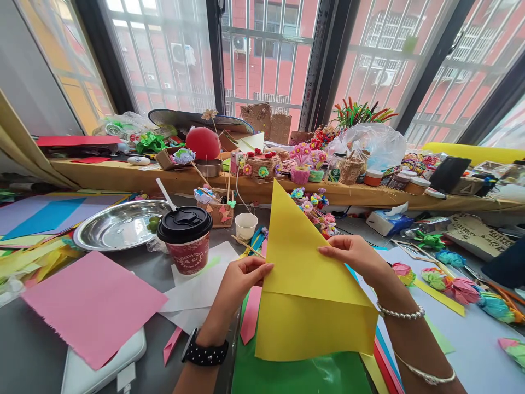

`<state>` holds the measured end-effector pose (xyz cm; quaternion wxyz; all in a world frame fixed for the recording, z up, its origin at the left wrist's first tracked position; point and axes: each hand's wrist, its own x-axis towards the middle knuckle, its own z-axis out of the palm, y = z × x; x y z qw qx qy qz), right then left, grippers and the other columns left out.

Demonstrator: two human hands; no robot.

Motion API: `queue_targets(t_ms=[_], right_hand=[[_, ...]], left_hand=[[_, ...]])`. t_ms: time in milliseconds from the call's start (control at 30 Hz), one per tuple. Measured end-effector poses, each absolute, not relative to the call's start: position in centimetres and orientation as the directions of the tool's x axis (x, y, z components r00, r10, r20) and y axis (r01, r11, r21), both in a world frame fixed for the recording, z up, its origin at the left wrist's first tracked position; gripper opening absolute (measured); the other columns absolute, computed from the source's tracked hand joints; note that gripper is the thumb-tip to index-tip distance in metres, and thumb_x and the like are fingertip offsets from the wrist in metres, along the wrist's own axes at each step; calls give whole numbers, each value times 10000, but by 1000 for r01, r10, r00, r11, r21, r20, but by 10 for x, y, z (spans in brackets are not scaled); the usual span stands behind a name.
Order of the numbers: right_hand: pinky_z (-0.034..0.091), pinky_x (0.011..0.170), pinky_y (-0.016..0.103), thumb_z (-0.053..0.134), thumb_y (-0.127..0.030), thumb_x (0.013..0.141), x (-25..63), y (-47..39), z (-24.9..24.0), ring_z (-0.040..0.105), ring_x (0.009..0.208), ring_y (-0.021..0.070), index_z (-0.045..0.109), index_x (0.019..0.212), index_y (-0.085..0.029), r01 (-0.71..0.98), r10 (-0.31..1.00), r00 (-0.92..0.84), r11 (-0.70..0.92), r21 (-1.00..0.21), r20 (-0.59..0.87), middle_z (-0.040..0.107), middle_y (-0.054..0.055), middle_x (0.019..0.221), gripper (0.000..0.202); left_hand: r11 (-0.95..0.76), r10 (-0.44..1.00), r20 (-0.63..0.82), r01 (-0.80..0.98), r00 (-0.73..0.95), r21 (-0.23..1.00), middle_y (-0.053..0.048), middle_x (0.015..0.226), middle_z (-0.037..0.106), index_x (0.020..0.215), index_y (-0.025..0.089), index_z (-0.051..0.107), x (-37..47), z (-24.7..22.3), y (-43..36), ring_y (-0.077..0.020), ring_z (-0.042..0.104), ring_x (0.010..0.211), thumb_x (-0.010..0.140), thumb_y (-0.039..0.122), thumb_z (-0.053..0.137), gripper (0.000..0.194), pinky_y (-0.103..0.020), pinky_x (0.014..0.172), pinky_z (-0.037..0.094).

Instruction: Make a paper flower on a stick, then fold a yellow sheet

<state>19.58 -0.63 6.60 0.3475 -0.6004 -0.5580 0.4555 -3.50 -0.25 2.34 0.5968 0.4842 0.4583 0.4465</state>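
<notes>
A yellow sheet of paper (307,262) is held up between my hands, with a slanted upper right edge rising to a point and a crease line across its lower half. My left hand (248,276) pinches its left edge between thumb and fingers. On the slanted right edge, my right hand (353,257) grips the paper the same way. Below lies a shiny green surface (303,375). A pink paper strip (251,317) with a pointed end sits just left of the yellow paper, and coloured sheets (389,361) show beneath it at right.
At left are a lidded paper cup (186,246), a metal plate (118,219), a pink sheet (96,306) and a white device (110,364). Paper flowers (463,290) lie at right near a tissue box (389,221). Crafts and jars (373,178) crowd the window ledge. A small white cup (246,225) stands behind.
</notes>
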Motion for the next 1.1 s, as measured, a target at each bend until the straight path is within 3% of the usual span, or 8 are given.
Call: queue_targets(t_ms=[433,700,933,1100], right_hand=[[393,521,220,677,-413,587,195,-7,66,557,589,140,613,653,-164,306,987,-31,-143,-941,-160,632,2,641,265],[398,565,211,658,-421,614,198,-7,68,543,620,126,648,691,-157,315,991,-13,-122,-941,-133,636,11,673,275],[374,521,201,661,-406,602,197,-3,64,510,560,106,604,610,-158,341,996,20,-89,-936,-88,590,-11,601,254],[359,501,203,654,-398,604,197,0,61,497,537,104,587,581,-167,382,998,47,-62,-922,-47,573,-18,579,242]], left_hand=[[159,966,-128,-123,226,980,-42,687,675,708,120,670,-36,22,-2,-169,604,654,565,323,703,251,-243,600,483],[134,980,-114,-122,161,983,-26,647,664,656,128,652,-38,21,-1,-161,598,627,540,341,709,249,-233,585,472],[118,984,-99,-132,146,984,-6,610,648,614,137,632,-36,21,-1,-137,584,592,545,329,702,216,-218,565,468],[184,960,-154,-113,236,976,-20,658,667,689,137,659,-39,23,-1,-156,602,627,551,316,700,230,-242,597,487]])
